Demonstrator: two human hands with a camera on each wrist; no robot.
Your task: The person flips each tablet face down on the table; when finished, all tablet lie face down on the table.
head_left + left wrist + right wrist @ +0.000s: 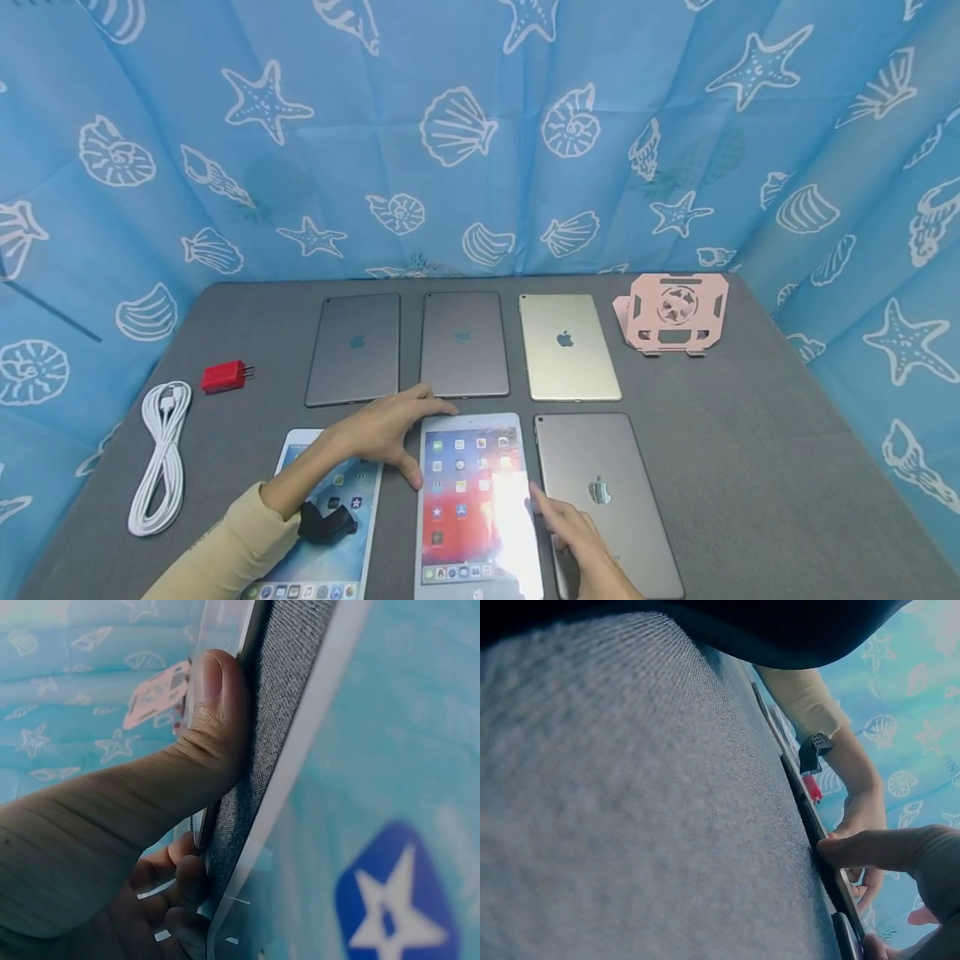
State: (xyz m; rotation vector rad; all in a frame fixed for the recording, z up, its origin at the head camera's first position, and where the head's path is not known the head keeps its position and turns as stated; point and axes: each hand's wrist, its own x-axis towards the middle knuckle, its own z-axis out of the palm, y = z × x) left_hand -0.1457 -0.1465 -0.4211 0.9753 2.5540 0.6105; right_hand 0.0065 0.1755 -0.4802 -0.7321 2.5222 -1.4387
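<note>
A white tablet (477, 517) with a lit home screen lies between my two hands, face up. My left hand (390, 425) grips its upper left corner, thumb at the left edge and fingers by the top edge. In the left wrist view, the left thumb (214, 697) presses along the tablet's side. My right hand (581, 542) holds the tablet's right edge, partly over a grey tablet (607, 475) lying face down. The right wrist view shows the right thumb (870, 851) against a tablet edge. Another lit tablet (330, 533) lies beneath my left forearm.
Two dark grey tablets (356, 350) (465, 346) and a gold tablet (570, 346) lie face down in the back row. A pink stand (675, 312) stands back right. At left are a red charger plug (223, 377) and a coiled white cable (161, 458). A blue curtain (480, 200) hangs behind.
</note>
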